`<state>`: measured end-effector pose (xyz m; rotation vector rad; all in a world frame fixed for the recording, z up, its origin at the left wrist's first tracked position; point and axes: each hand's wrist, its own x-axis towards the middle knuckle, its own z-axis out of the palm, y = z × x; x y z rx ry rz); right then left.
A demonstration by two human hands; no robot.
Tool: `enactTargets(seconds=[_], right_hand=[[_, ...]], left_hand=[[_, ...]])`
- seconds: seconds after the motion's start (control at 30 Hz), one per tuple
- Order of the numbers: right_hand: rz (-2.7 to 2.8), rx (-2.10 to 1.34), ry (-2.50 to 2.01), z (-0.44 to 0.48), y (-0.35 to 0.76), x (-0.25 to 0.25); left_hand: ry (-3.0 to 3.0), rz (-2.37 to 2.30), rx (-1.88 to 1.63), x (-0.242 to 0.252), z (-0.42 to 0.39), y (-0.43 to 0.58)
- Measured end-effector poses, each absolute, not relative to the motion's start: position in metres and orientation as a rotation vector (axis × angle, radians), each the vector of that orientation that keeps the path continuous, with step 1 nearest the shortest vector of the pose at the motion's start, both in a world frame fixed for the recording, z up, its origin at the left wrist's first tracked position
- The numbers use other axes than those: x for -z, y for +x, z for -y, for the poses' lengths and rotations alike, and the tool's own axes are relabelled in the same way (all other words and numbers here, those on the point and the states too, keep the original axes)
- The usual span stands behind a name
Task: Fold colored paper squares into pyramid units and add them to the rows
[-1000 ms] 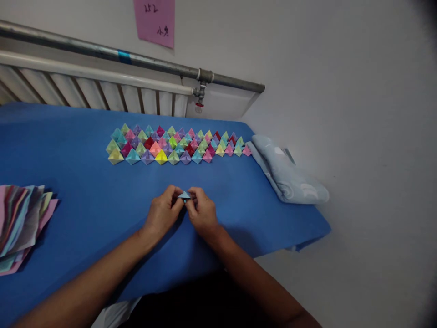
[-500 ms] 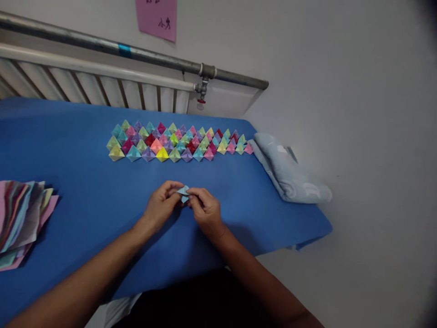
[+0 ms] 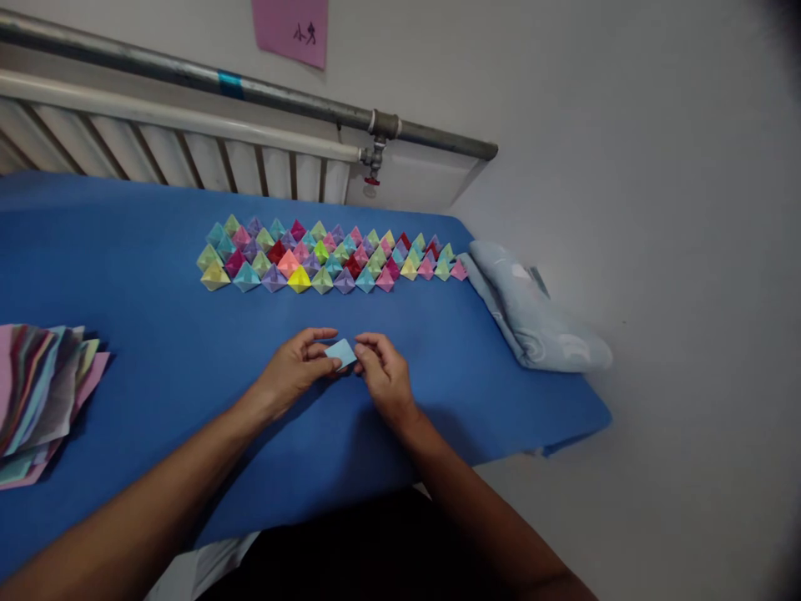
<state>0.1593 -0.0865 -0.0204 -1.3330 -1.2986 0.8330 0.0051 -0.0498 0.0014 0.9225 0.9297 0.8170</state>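
Note:
A small light-blue piece of folded paper is held above the blue surface, showing a flat, four-sided face. My left hand pinches its left side, with the thumb on top and the index finger stretched out past it. At the paper's right corner, the thumb and fingertips of my right hand are closed on the edge. Beyond both hands, several rows of small folded paper pieces in many colours stand close together.
A fanned stack of coloured paper sheets lies at the left on the blue-covered table. To the right rests a folded light-blue blanket. A radiator and a metal pipe run along the back wall.
The light-blue paper has gone from showing open, pointed flaps to showing a flat face. My right hand has shifted slightly right, and my left fingers have spread a little.

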Motion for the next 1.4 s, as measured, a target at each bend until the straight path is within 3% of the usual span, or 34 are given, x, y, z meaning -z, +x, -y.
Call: enactTargets(seconds=[0.3,0.5,0.8,1.0,1.17,1.4], right_hand=[[1.044,-1.215,-1.334,0.077,0.158,0.015],[0.953,-1.183,-1.376,0.08,0.157,0.015],[1.21,-1.069,-1.467,0.085,0.158,0.002],[1.078,-1.227,-1.46,0.079,0.158,0.003],[1.156,-1.165,-1.472,0.084,0.152,0.001],[1.18,-1.222,-1.269,0.084,0.154,0.015]], left_hand=[[1.137,-0.928,-0.703,0.001,0.051,0.005],[1.233,-0.937,-0.502,-0.001,0.052,0.001],[1.332,-0.925,-0.497,-0.007,0.054,0.0],[1.34,-0.988,-0.493,-0.007,0.048,-0.002],[1.23,-0.98,-0.433,-0.011,0.053,-0.003],[1.356,-0.856,-0.501,0.002,0.051,-0.002]])
